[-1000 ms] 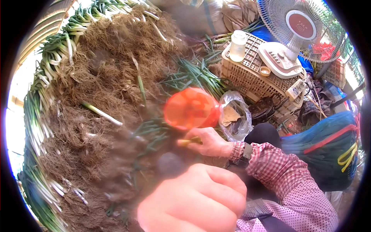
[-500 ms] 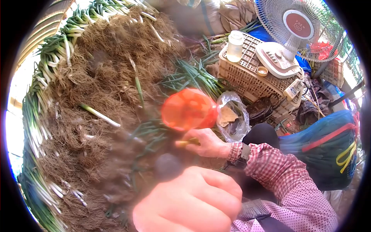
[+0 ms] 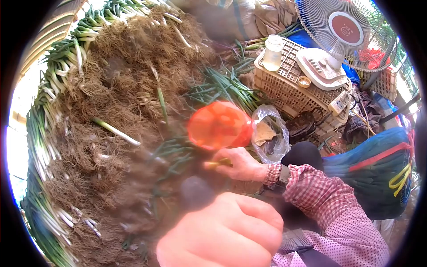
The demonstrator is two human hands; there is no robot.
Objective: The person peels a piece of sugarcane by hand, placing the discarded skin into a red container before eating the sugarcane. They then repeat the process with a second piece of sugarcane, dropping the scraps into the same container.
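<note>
My left hand (image 3: 224, 233) is very close to the camera at the bottom middle, closed in a fist, and whatever it may hold is hidden. Beyond it, my right hand (image 3: 240, 164), with a watch at the wrist and a checked cuff, pinches a short yellow-green strip (image 3: 219, 163). An orange-red plastic bag or bowl (image 3: 218, 127) lies just past the right fingers. Beside it is a clear plastic bag (image 3: 281, 142) with a tan piece inside. Green leaves (image 3: 173, 155) lie left of the right hand, partly blurred.
A heap of brown roots (image 3: 120, 80) fills the left, bordered by stacked green onions (image 3: 42, 151). A loose stalk (image 3: 116, 131) lies on it. At the right, a crate (image 3: 284, 89) carries a jar (image 3: 272, 53) and a fan (image 3: 344, 29). A blue-green sack (image 3: 369, 178) sits nearer.
The whole view has shifted slightly to the right. My left fist sits a little further right and lower; my right hand keeps its pinch on the yellow-green strip.
</note>
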